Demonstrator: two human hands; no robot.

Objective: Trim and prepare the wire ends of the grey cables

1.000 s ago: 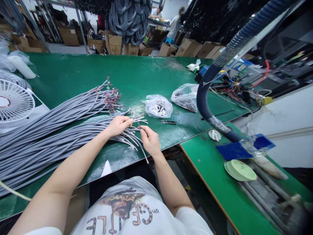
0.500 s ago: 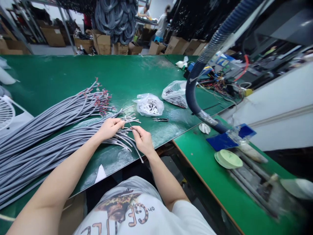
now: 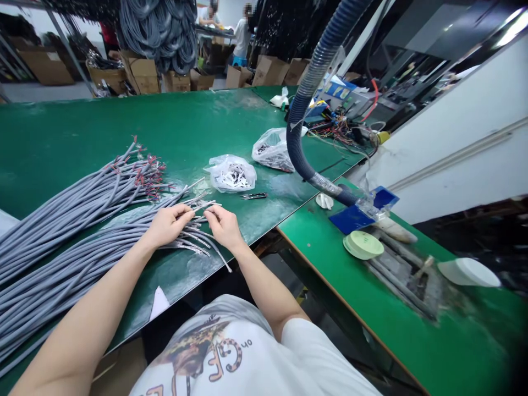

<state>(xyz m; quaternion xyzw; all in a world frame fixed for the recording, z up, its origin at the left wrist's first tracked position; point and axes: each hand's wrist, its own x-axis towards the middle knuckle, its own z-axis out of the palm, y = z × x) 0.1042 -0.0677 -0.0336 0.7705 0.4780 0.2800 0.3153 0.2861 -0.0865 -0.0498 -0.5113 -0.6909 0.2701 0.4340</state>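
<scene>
The shirt (image 3: 256, 352) bears large letters (image 3: 225, 360); their wording is unclear.

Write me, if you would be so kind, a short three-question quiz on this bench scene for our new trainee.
1. True or false: the small snips are held in the right hand.

2. Which colour stands out among the wire ends of the farther cable bundle?
A. Yellow
B. Red
C. Green

3. Fill the gap: the left hand is at the end of the cable bundle that lies ____ (nearer to / farther from) the person.

Key:
1. False; they lie on the green table.
2. B.
3. Nearer to.
</scene>
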